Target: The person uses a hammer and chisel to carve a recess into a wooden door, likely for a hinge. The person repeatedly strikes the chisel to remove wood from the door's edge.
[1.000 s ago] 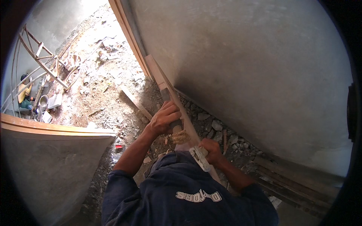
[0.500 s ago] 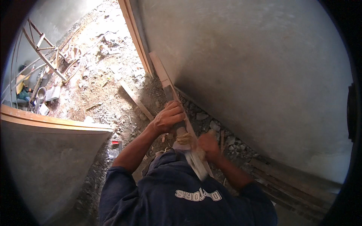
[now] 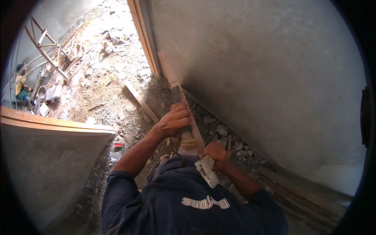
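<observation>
Against the grey plastered wall (image 3: 266, 78), the long pale wooden plank (image 3: 168, 74) is gripped by the left hand (image 3: 174, 121) while a mortar-caked tool (image 3: 206, 171) is clasped in the right hand (image 3: 215, 152), so the levelling step seems in hand and steady pressure is likely called for next.

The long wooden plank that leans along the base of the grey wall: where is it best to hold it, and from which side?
Grip the long wooden plank on its near, lower stretch, coming from the open rubble side, since the grey plastered wall closes off its other edge. The left hand already wraps it there from that side. The right hand holds a pale mortar-crusted tool, so it is probably not free to help.
</observation>
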A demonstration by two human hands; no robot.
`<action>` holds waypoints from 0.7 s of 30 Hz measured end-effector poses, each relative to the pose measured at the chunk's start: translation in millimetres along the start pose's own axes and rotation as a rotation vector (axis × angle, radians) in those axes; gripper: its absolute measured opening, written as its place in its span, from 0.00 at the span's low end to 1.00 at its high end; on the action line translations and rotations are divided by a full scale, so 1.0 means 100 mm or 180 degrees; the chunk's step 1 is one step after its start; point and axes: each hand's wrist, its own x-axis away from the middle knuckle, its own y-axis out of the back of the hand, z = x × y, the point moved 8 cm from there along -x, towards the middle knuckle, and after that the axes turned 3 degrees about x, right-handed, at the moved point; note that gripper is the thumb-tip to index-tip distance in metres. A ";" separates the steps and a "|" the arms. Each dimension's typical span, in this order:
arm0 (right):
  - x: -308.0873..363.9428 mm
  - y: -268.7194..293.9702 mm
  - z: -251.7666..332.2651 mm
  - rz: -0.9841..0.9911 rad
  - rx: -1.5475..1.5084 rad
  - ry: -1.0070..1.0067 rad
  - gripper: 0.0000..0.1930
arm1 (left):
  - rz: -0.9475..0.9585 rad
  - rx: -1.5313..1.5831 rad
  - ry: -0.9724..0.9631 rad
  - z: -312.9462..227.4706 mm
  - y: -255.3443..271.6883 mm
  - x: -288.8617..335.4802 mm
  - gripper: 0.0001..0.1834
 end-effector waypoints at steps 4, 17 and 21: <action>0.09 -0.06 -0.05 0.0080 -0.0027 -0.0088 0.13 | -0.0038 0.0152 -0.0122 -0.01 0.04 0.02 0.26; 0.07 -0.02 0.06 -0.0269 0.0205 0.0591 0.11 | -0.0237 0.0357 0.0062 -0.03 0.06 0.01 0.20; -0.04 -0.12 -0.08 0.0374 0.0165 -0.0394 0.13 | -0.0267 0.0314 0.0083 -0.03 0.07 -0.03 0.23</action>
